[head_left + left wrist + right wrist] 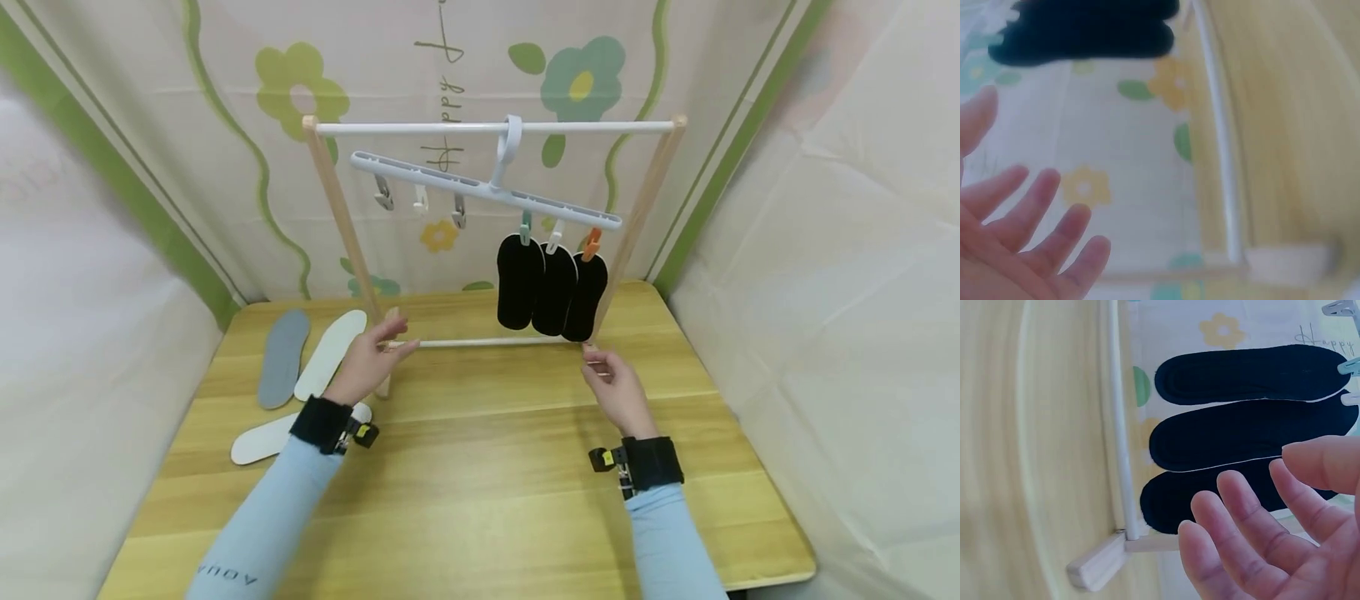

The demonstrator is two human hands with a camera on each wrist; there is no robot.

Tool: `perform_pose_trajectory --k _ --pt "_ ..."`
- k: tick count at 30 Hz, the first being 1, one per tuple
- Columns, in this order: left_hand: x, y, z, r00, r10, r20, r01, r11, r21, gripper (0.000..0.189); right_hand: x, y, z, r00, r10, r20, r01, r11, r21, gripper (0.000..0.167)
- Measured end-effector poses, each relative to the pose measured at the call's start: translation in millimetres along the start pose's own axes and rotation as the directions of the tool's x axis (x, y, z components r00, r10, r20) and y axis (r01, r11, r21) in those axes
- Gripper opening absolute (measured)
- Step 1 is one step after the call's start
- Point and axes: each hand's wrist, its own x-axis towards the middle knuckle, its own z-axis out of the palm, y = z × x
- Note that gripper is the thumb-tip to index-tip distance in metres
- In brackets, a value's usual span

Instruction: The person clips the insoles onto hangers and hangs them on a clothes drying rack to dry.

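Three black insoles [521, 283] hang from the right half of a pale blue hanger [435, 177], held by a green clip [526, 229], a white clip [555, 238] and an orange clip [592, 245]. The hanger tilts down to the right on the white top bar [412, 128] of a rack. My left hand [367, 362], fingers spread, is by the rack's lower left corner; contact is unclear. Near the lower right corner is my right hand [618, 392], its fingers relaxed and slightly bent. In the right wrist view its fingertips [1200, 506] overlap the lowest insole [1175, 503], apparently holding nothing.
On the table's left side lie a grey insole [283, 358] and two white insoles [330, 354], one partly behind my left wrist. Several bare clips [383, 192] dangle from the hanger's left half. Wooden posts [341, 212] and a white lower bar [480, 342] frame the rack; printed cloth [375, 83] stands behind.
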Motion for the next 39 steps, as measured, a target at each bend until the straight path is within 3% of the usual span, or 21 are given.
perform_pose_trajectory --k 5,10,14,19,24,31,39 --pt "-27.6 -20.6 -23.7 0.999 -0.013 -0.042 0.016 0.997 0.081 0.044 -7.7 5 4 1.000 0.014 0.011 -0.014 1.000 -0.006 0.028" --pt "-45.0 -44.0 -45.8 0.999 -0.037 -0.015 0.038 0.987 0.154 0.037 -7.5 9 8 0.999 0.031 0.033 -0.031 0.999 -0.011 0.027" --pt "-55.5 -68.2 -61.7 0.998 -0.067 0.010 0.063 0.966 0.250 0.035 -7.6 12 11 0.998 0.053 0.043 -0.052 0.998 -0.036 0.025" --pt "-66.0 -95.4 -76.5 0.992 -0.128 -0.001 0.121 0.937 0.329 0.037 -10.4 15 16 0.996 0.066 0.057 -0.063 0.997 -0.046 0.026" --pt "-72.4 -113.3 -77.3 0.985 -0.173 0.022 0.152 0.915 0.374 0.041 -12.0 18 22 0.994 0.067 0.082 -0.064 0.997 -0.035 0.024" --pt "-75.4 -126.2 -66.5 0.983 -0.159 0.093 0.102 0.892 0.440 0.045 -10.4 19 34 0.993 0.050 0.104 -0.045 0.998 -0.050 0.025" --pt "-77.2 -139.3 -63.5 0.982 -0.146 0.124 0.053 0.828 0.558 0.048 -10.1 12 47 0.992 0.012 0.128 -0.008 0.999 -0.035 0.023"
